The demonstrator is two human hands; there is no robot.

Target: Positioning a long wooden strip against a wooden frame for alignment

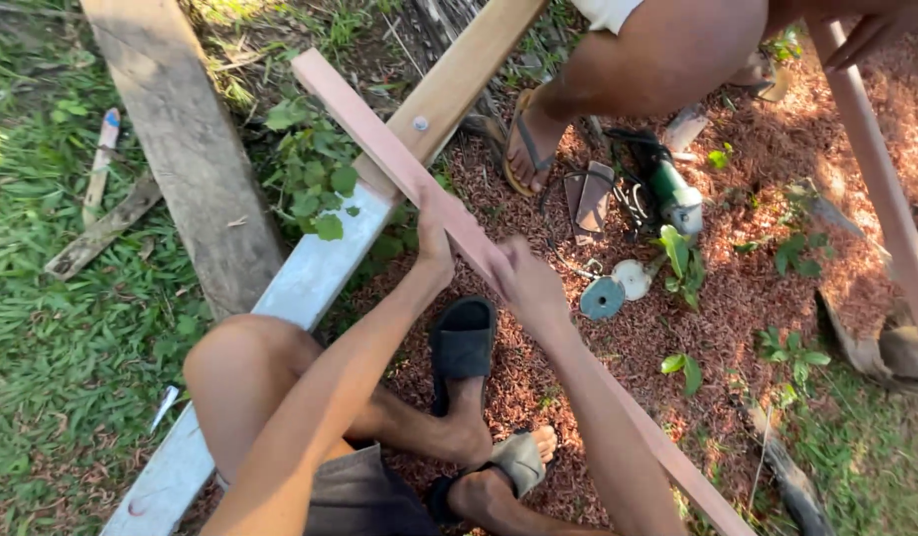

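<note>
Two of your hands close on one long pinkish planed wooden batten [379,144], gripping it side by side near its middle: your left hand [437,236] wraps it on the upper side, your right hand [526,283] clenches it just below. The batten runs aslant from the upper left, over the grass edge, through your grip and on down to the lower right across the reddish sawdust ground [737,298]. Its upper stretch crosses a pale bolted timber plank [459,79] and a white painted board [310,278]. A green angle grinder [667,194] lies on the sawdust right of your right hand, near another person's sandalled foot [528,139]
</note>
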